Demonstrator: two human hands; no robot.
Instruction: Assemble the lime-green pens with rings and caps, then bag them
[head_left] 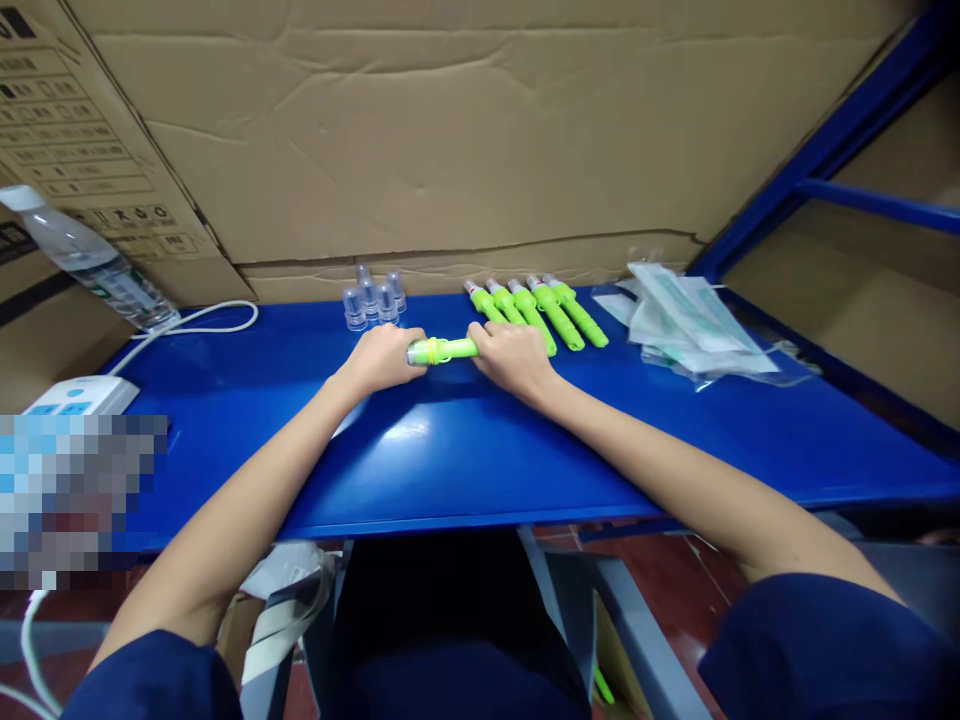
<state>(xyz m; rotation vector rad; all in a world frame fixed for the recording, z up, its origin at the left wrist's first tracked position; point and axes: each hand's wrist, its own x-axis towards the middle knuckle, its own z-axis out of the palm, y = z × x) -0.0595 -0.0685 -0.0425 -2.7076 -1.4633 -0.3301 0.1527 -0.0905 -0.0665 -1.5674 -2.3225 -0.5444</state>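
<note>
My left hand and my right hand hold a lime-green stick level between them, just above the blue table. Closed fingers of my left hand are at its clear end. Wrapped round the other end is my right hand, which hides that part. A yellowish band or ring shows on the stick near the clear end. Behind my right hand lies a row of several similar green sticks with whitish tips, some with red marks. Several clear plastic caps stand upright just beyond my left hand.
Flat clear plastic packets with white and pale green contents lie at the right on the blue table. A water bottle leans at the far left near a white power strip and cable. Cardboard walls the back.
</note>
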